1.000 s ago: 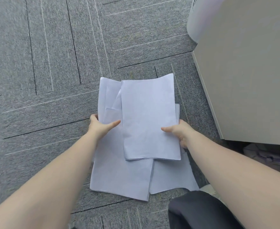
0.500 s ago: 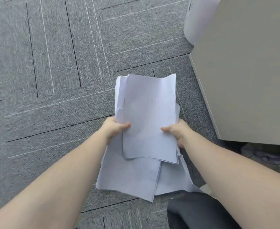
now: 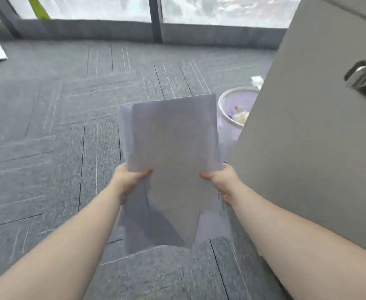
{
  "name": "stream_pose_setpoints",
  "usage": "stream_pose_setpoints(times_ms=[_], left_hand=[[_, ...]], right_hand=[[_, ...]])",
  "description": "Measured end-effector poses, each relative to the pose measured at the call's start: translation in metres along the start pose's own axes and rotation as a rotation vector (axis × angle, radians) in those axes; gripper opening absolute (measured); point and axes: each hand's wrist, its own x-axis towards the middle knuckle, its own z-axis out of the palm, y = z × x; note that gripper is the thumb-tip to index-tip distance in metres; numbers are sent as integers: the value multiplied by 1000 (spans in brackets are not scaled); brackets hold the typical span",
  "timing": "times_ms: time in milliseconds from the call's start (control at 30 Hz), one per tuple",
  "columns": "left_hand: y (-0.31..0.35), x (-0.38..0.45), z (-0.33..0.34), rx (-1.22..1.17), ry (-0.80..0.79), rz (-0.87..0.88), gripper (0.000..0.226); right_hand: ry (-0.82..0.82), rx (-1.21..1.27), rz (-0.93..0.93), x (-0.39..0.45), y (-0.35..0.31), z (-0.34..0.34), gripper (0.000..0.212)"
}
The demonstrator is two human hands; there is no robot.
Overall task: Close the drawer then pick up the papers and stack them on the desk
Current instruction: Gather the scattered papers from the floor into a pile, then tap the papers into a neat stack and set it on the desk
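Both hands hold the papers in the air above the grey carpet floor. The left hand pinches the left edge of the bundle, thumb on top, its grip clenched on the sheets; the right hand clasps the right edge the same way. The sheets are unevenly gathered, with lower ones hanging down below the hands and one edge showing past the top sheet on the left. Just right of the papers stands a grey cabinet with a metal handle on its face. Beyond the papers' upper right corner, beside the cabinet, sits a pale wastebasket with scraps inside. The picture is blurred.
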Motion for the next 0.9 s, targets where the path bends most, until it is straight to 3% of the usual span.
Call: stream_pose_setpoints(times_ms=[267,433,500,567,700,900], left_hand=[[191,-82,-28,-152,-18,293,11],[300,-159,-39,-198,-57,504,16],[336,-192,-38,-228,-75,574,18],[367,-224,-32,-262,-98,637,20],[414,-284,-7,-303,-142,749,25],[454,-363,73,-367,-309,837,31]], right_hand=[[-107,23,-316,-117,-189,5,17],[-81,9,-503,-215,-293,-6,40],[-77,2,-571,-253,-324,-19,30],[-74,6,-634,-290,-349,-34,20],[-36,16,-743,-354,-382,-74,27],[100,118,-898,-432,-403,-168,16]])
